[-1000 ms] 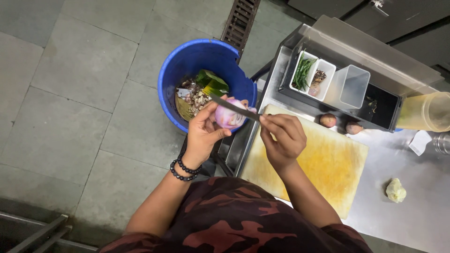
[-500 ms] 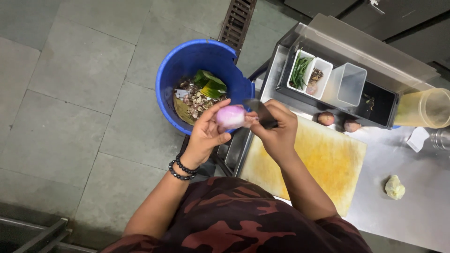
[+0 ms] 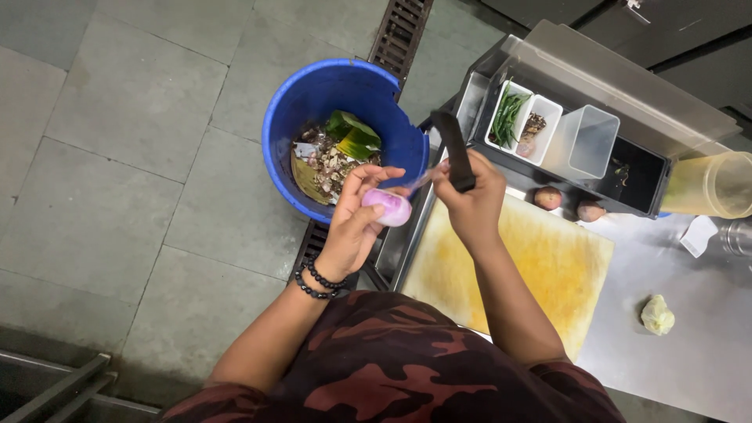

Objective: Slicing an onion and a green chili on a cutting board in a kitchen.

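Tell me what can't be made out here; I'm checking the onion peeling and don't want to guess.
Head view, all of it:
- Knife blade: blurred, and mostly behind the right hand.
- Onion: underside hidden by the left hand.
- Bucket scraps: too small and mixed to identify.
- Jug: cut off by the right edge.
- Cutting board: near edge hidden by the right arm and torso.

Even, fairly dim indoor light falls from above, with no hard shadows. The steel table [image 3: 705,345] to the right of the right hand [image 3: 470,196] shows a soft grey sheen. The knife [image 3: 454,153] above that hand is slightly motion-blurred. Straight lines bend toward the edges.
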